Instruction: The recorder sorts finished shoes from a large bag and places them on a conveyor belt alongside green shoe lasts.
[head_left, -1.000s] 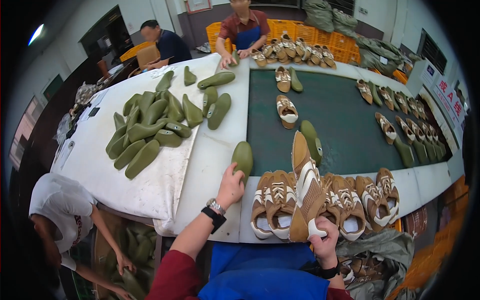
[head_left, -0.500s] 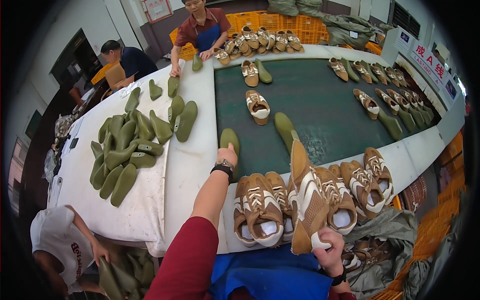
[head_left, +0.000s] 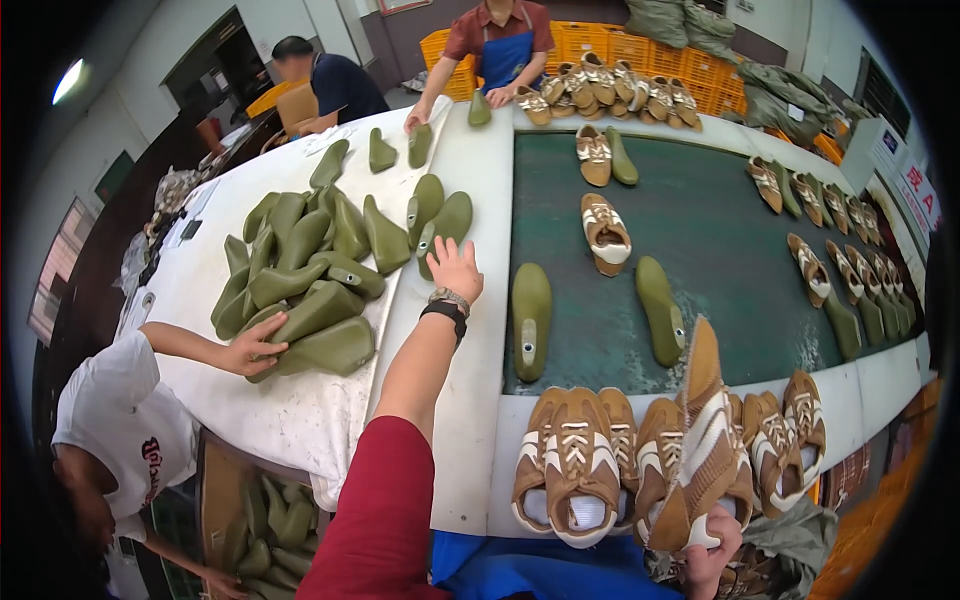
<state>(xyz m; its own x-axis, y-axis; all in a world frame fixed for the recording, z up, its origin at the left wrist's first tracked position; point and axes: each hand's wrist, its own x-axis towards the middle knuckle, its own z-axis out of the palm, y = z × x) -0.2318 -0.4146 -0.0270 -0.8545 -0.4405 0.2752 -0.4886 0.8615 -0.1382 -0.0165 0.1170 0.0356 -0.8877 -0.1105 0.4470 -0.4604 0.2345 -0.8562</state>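
Note:
My left hand (head_left: pixel 455 271) reaches out over the white table with its fingers spread. Its fingertips come up to the near end of a green shoe last (head_left: pixel 450 219); whether they touch it I cannot tell. By its heel, a brown sneaker (head_left: pixel 704 450) with white stripes is gripped in my right hand (head_left: pixel 711 550), toe pointing up. Several more brown sneakers (head_left: pixel 580 455) stand along the near edge. On the dark green belt lie two single lasts, a left one (head_left: pixel 531 325) and a right one (head_left: pixel 657 310), with a sneaker (head_left: pixel 605 235) behind them.
To the left, a co-worker's hand (head_left: pixel 254 345) touches a heap of lasts (head_left: pixel 300 250). A person in a blue apron (head_left: pixel 510 50) handles a last at the far edge. Paired sneakers and lasts (head_left: pixel 850 290) line the belt's right side; orange crates (head_left: pixel 600 40) stand behind.
My left hand has let go of the last on the belt and moved to another on the white table. The left co-worker has brought lasts up onto the heap. The view has shifted left.

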